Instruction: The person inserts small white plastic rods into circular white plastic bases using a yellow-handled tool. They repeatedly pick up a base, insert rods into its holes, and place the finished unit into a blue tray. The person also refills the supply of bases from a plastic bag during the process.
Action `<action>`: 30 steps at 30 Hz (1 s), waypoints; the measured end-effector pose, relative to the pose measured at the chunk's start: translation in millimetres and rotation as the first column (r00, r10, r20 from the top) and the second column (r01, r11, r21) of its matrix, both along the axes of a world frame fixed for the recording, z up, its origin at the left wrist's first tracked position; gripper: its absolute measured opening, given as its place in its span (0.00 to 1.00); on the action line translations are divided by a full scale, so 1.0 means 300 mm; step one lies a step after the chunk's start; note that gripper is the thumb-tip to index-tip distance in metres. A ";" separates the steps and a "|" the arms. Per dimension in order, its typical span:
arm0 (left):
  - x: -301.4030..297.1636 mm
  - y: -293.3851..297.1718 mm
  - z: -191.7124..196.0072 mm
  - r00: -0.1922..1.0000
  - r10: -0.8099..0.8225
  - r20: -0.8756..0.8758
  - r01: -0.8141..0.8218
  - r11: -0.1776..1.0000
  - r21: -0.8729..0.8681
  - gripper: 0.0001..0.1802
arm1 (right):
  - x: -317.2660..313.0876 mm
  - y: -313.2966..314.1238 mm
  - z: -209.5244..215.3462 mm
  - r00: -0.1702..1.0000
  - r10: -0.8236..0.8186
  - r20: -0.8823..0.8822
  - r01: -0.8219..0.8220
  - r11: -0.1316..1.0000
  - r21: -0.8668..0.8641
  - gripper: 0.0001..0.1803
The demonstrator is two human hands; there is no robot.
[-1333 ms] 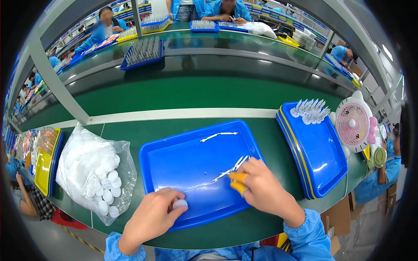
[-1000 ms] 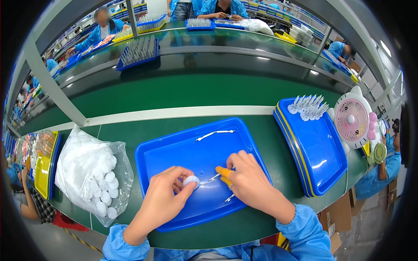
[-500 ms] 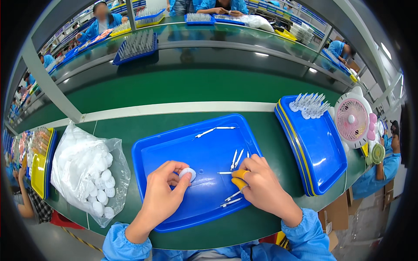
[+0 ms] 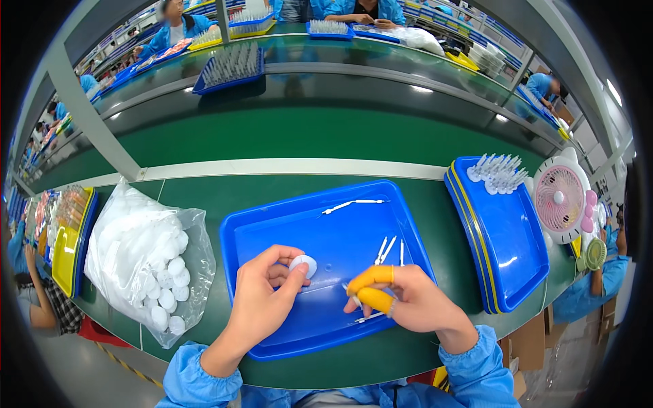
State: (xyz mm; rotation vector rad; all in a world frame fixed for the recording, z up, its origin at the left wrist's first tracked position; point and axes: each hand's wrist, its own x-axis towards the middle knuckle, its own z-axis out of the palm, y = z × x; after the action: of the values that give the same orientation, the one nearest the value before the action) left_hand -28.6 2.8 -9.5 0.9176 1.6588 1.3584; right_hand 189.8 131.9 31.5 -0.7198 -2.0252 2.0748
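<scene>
My left hand [image 4: 269, 292] pinches a round white disc [image 4: 308, 266] between thumb and fingers over the blue tray [image 4: 272, 349]. To its right, my right hand [image 4: 415, 299] wears yellow finger covers on thumb and forefinger. Those two fingertips are closed on a thin white stick-like part [image 4: 346, 287], mostly hidden by the fingers. Beyond the right hand, several slim white sticks [image 4: 388, 249] lie in the tray. Another stick [image 4: 369, 317] lies partly under that hand, and a jointed-looking one [image 4: 352, 203] rests near the far rim.
A clear plastic bag [image 4: 146, 258] of white discs lies left of the tray. At right are stacked blue and yellow trays [image 4: 507, 272] with upright white pieces [image 4: 498, 174] on top, and a pink-and-white fan [image 4: 559, 197]. A white rail [image 4: 292, 167] runs behind; co-workers sit beyond.
My right hand has shifted left from the sticks towards the disc, with a thin white part in its fingertips. My left hand still holds the disc. The whole view has shifted slightly.
</scene>
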 end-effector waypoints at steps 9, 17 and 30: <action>0.042 -0.017 -0.008 0.987 -0.092 0.129 0.088 0.996 0.032 0.11 | -0.034 -0.077 0.007 0.995 -0.076 0.058 0.049 0.927 0.371 0.19; 0.062 -0.016 -0.001 0.994 -0.102 -0.046 0.106 0.989 0.101 0.10 | -0.012 -0.067 -0.049 0.999 -0.016 -0.041 0.040 0.720 0.693 0.28; 0.072 -0.009 0.019 0.932 -0.091 -0.352 0.142 0.982 0.123 0.12 | -0.005 -0.062 -0.104 0.994 0.032 -0.105 0.058 0.663 0.746 0.23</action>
State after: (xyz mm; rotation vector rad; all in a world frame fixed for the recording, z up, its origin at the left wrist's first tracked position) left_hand -7.1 0.0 -3.9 1.3859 1.7430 1.3049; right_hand 188.3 113.4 0.3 -0.4285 -2.4832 1.0166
